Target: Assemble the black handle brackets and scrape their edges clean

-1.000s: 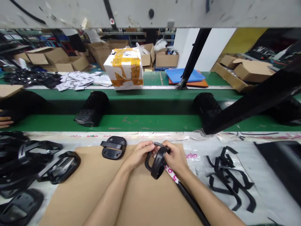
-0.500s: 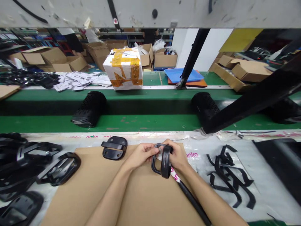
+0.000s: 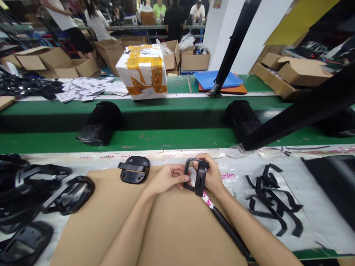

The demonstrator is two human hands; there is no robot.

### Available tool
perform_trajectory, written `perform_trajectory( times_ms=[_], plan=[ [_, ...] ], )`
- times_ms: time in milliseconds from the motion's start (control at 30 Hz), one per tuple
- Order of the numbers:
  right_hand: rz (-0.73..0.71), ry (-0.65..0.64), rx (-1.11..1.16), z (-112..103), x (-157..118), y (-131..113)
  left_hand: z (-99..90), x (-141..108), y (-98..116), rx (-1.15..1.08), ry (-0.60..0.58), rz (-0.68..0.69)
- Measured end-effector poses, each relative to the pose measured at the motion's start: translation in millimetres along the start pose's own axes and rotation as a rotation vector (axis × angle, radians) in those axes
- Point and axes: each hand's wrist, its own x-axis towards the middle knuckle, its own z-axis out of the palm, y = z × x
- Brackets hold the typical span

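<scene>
Cardboard sheet [image 3: 83, 229] on the table [image 3: 55, 155] lies under my work: my right hand [image 3: 213, 177] grips a black plastic handle [image 3: 201, 178] above it, my left hand [image 3: 166, 180] pinching a white pad [image 3: 192, 176] inside, best held steady.

A bench covered in clear printed plastic sheeting [image 3: 324, 221] carries a flat brown cardboard sheet [image 3: 94, 218] topped by a black moulded plastic handle [image 3: 135, 170], with loose black plastic strips [image 3: 273, 199] and black plastic frames [image 3: 68, 195] alongside.

Black handle [image 3: 201, 180] partly hidden by right hand [image 3: 213, 178], black frames [image 3: 19, 251] cut off at left edge
</scene>
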Motion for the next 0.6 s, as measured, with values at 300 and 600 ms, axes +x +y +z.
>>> perform_trajectory(
  times_ms=[300, 600],
  plan=[
    [0.014, 0.025, -0.024, 1, 0, -1, 13.7, -1, 3, 0.049, 0.153, 0.031],
    [0.004, 0.025, 0.006, 3, -2, -3, 5.4, -1, -3, -0.077, 0.037, 0.046]
  ],
)
